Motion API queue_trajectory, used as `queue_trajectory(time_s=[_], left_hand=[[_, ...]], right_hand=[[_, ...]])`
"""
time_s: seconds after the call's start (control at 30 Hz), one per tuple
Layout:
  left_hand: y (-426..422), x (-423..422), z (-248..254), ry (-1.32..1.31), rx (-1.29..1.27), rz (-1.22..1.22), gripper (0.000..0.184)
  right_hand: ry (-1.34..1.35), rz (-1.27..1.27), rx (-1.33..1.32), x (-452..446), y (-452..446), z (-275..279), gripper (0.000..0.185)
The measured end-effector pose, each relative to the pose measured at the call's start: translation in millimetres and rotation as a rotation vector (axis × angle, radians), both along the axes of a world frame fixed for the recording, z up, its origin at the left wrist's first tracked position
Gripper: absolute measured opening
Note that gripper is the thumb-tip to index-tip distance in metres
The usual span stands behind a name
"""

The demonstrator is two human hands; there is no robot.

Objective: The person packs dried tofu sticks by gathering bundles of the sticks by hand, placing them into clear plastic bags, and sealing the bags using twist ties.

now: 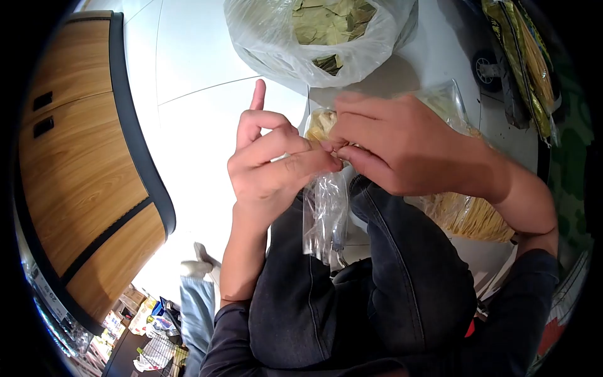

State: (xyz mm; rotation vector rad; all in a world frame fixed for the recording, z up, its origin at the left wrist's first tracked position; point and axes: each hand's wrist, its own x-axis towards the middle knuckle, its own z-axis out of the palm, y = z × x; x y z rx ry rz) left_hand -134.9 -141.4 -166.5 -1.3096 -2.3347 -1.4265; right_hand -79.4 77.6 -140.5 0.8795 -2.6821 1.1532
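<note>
Between my knees hangs a small clear plastic bag (325, 217), its loose end pointing down toward my lap. Pale yellowish pieces (321, 123) fill the part beyond my fingers; their kind is hard to make out. My left hand (270, 147) pinches the gathered neck of the bag with thumb and forefinger, its little finger raised. From the other side my right hand (399, 144) pinches the same neck, fingertips nearly touching the left ones. The exact grip point is partly hidden by the fingers.
Ahead stands a big white plastic bag (264, 47) of dried leaves (333, 22). A clear bag of thin yellowish sticks (477, 217) lies right. Further right are a black wheel (487, 68) and long packets (524, 56). Wooden cabinet (88, 157) left; another person's leg (198, 314) behind it.
</note>
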Motion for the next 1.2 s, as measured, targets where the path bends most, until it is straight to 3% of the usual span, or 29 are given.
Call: queue_trajectory(time_s=[0.07, 0.2, 0.27, 0.3, 0.37, 0.47, 0.5, 0.53, 0.6, 0.67, 0.77, 0.9, 0.97, 1.2], left_hand=[[0.2, 1.8, 5.9, 0.057, -0.001, 0.005, 0.023], [2.4, 8.5, 15.7, 0.277, -0.041, 0.008, 0.019], [3.7, 13.9, 22.3, 0.334, -0.049, -0.039, 0.017], [4.8, 21.4, 23.7, 0.352, -0.086, -0.041, 0.019], [7.5, 32.5, 21.5, 0.401, -0.107, -0.057, 0.020], [14.7, 33.0, 14.8, 0.243, -0.087, -0.116, 0.016], [6.7, 24.4, 7.3, 0.163, -0.086, -0.251, 0.033], [6.5, 22.5, 0.6, 0.164, -0.082, -0.248, 0.033], [7.1, 18.8, -8.7, -0.611, 0.037, -0.316, 0.052], [4.8, 11.0, -18.2, -0.629, -0.107, -0.365, 0.059], [5.0, 2.9, -20.0, -0.476, -0.306, -0.502, 0.050], [11.3, 7.2, -17.3, -0.411, -0.360, -0.476, 0.048], [16.4, 14.5, -16.8, -0.189, -0.336, -0.407, 0.049], [35.4, 44.1, -15.9, -0.036, -0.426, -0.242, 0.045]], right_hand=[[-0.230, -0.044, -0.209, 2.3, -2.2, 4.7, 0.006], [-0.413, -0.072, -0.307, 4.8, -1.7, 18.0, 0.007], [-0.954, -0.145, -0.353, 4.0, 1.5, 32.4, 0.016], [-0.957, -0.146, -0.353, 0.7, 3.0, 41.4, 0.016], [-1.601, -0.336, -0.386, -4.9, 4.3, 55.8, 0.015], [-1.650, -0.317, -0.441, 5.2, 10.3, 37.6, 0.027], [-1.653, -0.317, -0.435, 8.2, 11.6, 34.5, 0.027], [-1.644, -0.317, -0.416, 11.2, 12.3, 32.3, 0.024], [-1.640, -0.317, -0.395, 23.2, 12.1, 23.0, 0.022], [-1.033, -0.187, -0.310, 41.0, 11.7, 12.1, 0.016], [-0.917, -0.175, -0.253, 44.9, 14.3, 16.4, 0.012], [-0.922, -0.202, -0.253, 53.4, 16.6, 14.0, 0.011], [-1.098, -0.221, -0.278, 55.5, 19.3, 16.4, 0.013], [-1.360, -0.338, -0.322, 46.4, 33.7, 9.0, 0.022]])
